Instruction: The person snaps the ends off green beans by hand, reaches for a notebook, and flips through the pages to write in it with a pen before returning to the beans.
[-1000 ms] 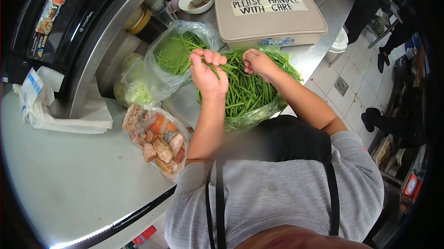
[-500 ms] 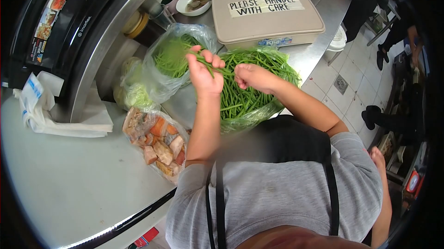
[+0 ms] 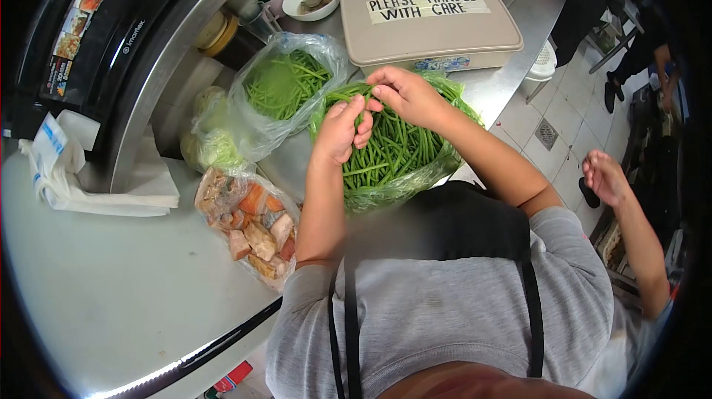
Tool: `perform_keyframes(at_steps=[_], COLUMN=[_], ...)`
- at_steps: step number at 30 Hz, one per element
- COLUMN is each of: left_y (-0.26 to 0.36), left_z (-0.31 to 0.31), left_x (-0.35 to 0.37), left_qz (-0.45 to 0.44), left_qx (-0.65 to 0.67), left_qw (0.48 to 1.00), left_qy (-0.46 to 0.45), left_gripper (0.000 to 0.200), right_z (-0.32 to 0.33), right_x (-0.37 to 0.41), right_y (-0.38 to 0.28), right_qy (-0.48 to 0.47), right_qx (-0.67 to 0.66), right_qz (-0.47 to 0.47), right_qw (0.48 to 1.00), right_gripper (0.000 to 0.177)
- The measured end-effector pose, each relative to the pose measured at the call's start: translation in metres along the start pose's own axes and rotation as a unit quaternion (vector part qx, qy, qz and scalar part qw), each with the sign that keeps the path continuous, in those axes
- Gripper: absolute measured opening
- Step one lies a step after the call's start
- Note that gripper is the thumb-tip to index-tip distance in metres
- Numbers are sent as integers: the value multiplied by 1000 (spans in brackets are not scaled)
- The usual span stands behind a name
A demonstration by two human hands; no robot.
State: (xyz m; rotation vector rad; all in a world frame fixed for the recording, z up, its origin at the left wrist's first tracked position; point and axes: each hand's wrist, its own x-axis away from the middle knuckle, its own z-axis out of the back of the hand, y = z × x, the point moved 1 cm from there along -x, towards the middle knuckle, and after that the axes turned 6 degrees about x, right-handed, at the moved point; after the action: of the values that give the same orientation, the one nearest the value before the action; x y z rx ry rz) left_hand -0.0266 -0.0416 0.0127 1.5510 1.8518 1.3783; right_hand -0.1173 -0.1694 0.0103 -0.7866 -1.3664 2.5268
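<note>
Above a large clear bag of long green beans point(image 3: 389, 150), my left hand point(image 3: 341, 130) is closed, its thumb and fingers pinching green beans. My right hand point(image 3: 408, 95) meets it at the fingertips, bent round the same thin beans point(image 3: 354, 92). Part of what they grip is hidden behind the fingers. Left of my hands, a second plastic bag point(image 3: 256, 124) stands open with shorter pieces of green bean point(image 3: 285, 87) in it.
A beige lidded box point(image 3: 430, 35) and a white bowl point(image 3: 311, 0) stand behind the bags. Leafy greens point(image 3: 215, 139) and a bag of meat chunks point(image 3: 259, 239) lie to the left. White cloth-like sheets point(image 3: 111, 191) rest farther left. Another person's hand point(image 3: 604, 176) reaches in at right.
My left hand has drawn down from near the bag of cut pieces, and its fingers have curled in. My right hand has risen slightly. Another person's forearm has swung up at right.
</note>
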Motion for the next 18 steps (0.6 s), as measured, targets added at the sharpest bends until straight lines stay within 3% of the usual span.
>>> perform_keyframes(at_steps=[4,7,10,14,17,18], left_y=[-2,-4,-6,-3,2,5], left_z=[2,7,19,17,11,7], left_x=[-2,-2,-1,3,5,6], left_qz=[30,32,2,-30,-6,-4], left_qx=[-2,16,34,-61,-148,-161], left_qw=[999,999,998,995,986,983], left_qy=[-23,-29,-53,-66,-81,-84], left_gripper=[32,32,28,19,18,20], right_z=[1,-7,-18,-7,-9,-2], right_x=[0,7,18,7,2,2], right_y=[2,7,1,11,8,-1], right_qy=[-71,-107,-169,-90,-16,-61], right_qx=[-29,-185,-394,-263,-173,-118], right_qz=[-44,-106,-166,-150,-32,-39], right_qw=[996,971,888,949,984,990], right_gripper=[13,18,24,25,21,13])
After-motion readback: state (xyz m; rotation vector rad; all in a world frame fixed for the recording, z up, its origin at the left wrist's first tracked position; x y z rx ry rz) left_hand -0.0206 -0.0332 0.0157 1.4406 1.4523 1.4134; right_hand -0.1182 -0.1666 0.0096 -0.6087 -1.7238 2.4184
